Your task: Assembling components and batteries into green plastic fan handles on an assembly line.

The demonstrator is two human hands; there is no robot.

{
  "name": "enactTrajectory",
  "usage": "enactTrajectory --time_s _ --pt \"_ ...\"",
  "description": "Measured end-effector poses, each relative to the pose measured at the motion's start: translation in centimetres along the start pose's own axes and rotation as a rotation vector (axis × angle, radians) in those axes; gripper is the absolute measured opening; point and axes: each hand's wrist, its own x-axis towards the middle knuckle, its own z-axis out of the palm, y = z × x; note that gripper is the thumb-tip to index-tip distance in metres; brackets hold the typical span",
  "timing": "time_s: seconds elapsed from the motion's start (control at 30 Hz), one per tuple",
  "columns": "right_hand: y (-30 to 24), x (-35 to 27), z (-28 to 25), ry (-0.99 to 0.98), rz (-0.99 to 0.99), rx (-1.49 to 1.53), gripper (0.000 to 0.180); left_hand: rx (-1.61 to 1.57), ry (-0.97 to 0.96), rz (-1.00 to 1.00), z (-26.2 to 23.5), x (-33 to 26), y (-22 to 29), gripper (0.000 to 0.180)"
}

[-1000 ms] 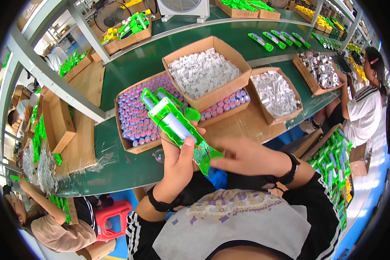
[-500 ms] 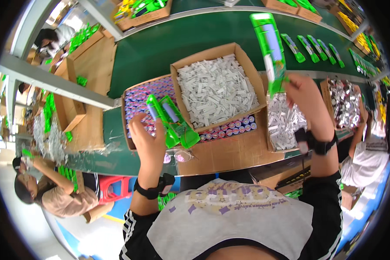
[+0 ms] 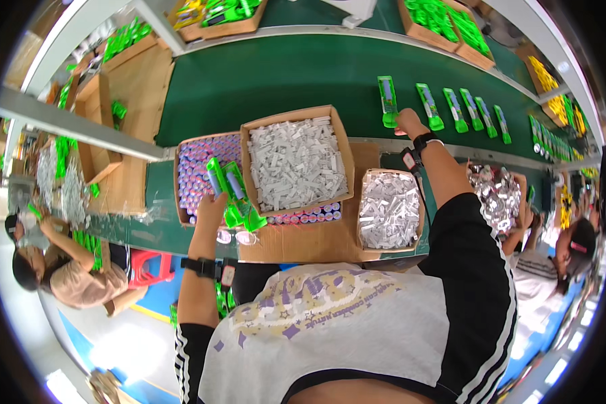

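My right hand (image 3: 410,123) reaches far over the green bench, its fingers closed at the lower end of a green plastic casing (image 3: 388,97) with a pale purple cylinder inside. That casing is at the left end of a row of similar green casings (image 3: 429,108). My left hand (image 3: 210,210) is closed at the side of one of two green casings (image 3: 236,190), also with purple cylinders in them. These two lean over a box of purple-wrapped cylinders (image 3: 198,161), beside a cardboard box of small white pieces (image 3: 296,161). The left fingertips are partly hidden.
A smaller box of white pieces (image 3: 388,209) is at the near right, with a pile of shiny silver pieces (image 3: 495,195) beyond it. A grey metal frame post (image 3: 94,128) crosses the left. Co-workers (image 3: 90,269) sit at both sides. Boxes of green parts (image 3: 444,23) line the far shelf.
My right hand has moved forward and set the casing down toward the row's left end, where it was raised before. My left hand, open earlier, has closed on a casing by the cylinder box.
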Motion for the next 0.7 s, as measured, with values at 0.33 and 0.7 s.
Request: enactTrajectory --time_s 0.33,0.7 --pt "-6.9 -3.5 0.7 0.315 -0.683 -0.521 0.019 -0.508 -0.078 -0.211 -1.7 -2.3 1.8 0.044" --pt "-16.9 -15.3 12.7 -0.413 -1.094 -0.497 0.017 -1.127 -0.258 -0.137 -4.4 -12.4 7.9 0.029"
